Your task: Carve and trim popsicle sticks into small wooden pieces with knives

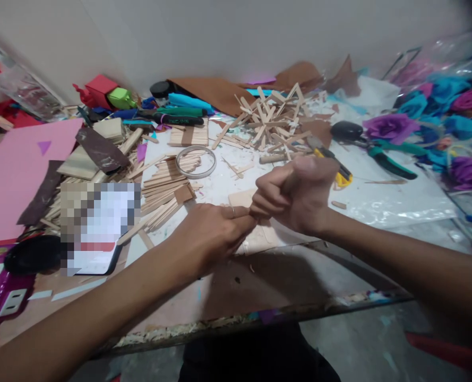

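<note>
My left hand [215, 231] reaches in from the left, a ring on one finger, with its fingers bent together and their tips meeting my right hand. Curled into a fist, my right hand [297, 193] has its thumb on top. Whatever either hand grips is hidden by the fingers. Beneath them lies a pale flat wooden piece [265, 239] on a white sheet [403, 204]. Left of my hands, craft sticks [160, 188] are fanned in a pile beside a roll of clear tape [196, 162]. A yellow-and-black cutter [341, 172] rests just behind my right hand.
A tangle of sticks [271, 114] stands at the back. Green-handled pliers [393, 159] and paper flowers [391, 127] are on the right. To the left are a phone [104, 233], a purple power strip [10, 297] and pink paper [16, 180]. The table's front edge [204, 331] is worn.
</note>
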Motion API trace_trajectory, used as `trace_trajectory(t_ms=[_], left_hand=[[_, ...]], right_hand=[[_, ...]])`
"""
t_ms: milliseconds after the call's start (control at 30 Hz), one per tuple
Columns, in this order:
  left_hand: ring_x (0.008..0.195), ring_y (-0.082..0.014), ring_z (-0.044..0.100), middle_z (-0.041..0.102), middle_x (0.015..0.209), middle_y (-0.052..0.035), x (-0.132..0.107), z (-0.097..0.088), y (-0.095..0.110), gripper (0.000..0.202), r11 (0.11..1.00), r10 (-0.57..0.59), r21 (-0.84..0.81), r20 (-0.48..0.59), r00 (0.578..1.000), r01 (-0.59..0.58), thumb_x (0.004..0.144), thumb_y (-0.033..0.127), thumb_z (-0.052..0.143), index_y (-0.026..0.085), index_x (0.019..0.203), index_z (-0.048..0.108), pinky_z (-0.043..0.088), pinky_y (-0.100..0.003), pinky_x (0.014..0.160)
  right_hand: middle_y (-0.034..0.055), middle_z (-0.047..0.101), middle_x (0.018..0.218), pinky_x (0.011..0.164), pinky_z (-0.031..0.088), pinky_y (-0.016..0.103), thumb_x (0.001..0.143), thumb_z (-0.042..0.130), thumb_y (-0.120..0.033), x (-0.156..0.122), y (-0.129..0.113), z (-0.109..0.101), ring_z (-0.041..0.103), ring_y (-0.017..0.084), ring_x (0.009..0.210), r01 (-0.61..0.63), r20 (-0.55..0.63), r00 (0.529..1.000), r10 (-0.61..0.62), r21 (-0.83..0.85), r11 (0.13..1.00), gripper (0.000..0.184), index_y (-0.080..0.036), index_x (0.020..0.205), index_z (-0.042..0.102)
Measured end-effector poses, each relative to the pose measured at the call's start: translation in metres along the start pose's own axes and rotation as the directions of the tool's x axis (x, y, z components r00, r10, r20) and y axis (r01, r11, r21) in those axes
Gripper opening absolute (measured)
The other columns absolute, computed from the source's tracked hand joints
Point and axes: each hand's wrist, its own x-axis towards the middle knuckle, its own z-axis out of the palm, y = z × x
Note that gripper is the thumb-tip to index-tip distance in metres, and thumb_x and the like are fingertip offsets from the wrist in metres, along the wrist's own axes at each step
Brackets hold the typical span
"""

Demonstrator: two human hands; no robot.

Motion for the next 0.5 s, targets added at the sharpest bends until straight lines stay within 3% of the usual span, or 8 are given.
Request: trace_trajectory(t_ms=[300, 500], left_hand=[[0.063, -0.0130, 0.062, 0.070, 0.080, 0.0005, 0.001, -0.003, 0.000, 0.019, 1.000, 0.005, 0.025, 0.026, 1.000, -0.005, 0.097, 0.013, 0.054, 0.021, 0.100, 0.071, 0.034, -0.027, 0.055], [0.066, -0.0145, 0.065, 0.076, 0.092, 0.0001, 0.000, -0.006, 0.000, 0.015, 1.000, 0.014, -0.021, -0.006, 1.000, -0.014, 0.090, 0.017, 0.064, 0.021, 0.102, 0.071, 0.034, -0.028, 0.053]], right_hand=[[-0.0069, 0.023, 0.038, 0.039, 0.025, 0.028, 0.091, 0.039, -0.083, 0.000, 0.002, -0.002, 0.022, 0.009, 0.035, 0.000, -0.050, 0.999, 0.000, -0.003, 1.000, 0.071, -0.026, 0.049, 0.033], [-0.0072, 0.021, 0.039, 0.039, 0.020, 0.027, 0.092, 0.049, -0.074, -0.005, -0.005, 0.014, 0.020, 0.008, 0.035, 0.153, -0.177, 0.971, -0.159, -0.050, 0.987, 0.070, -0.023, 0.046, 0.032]])
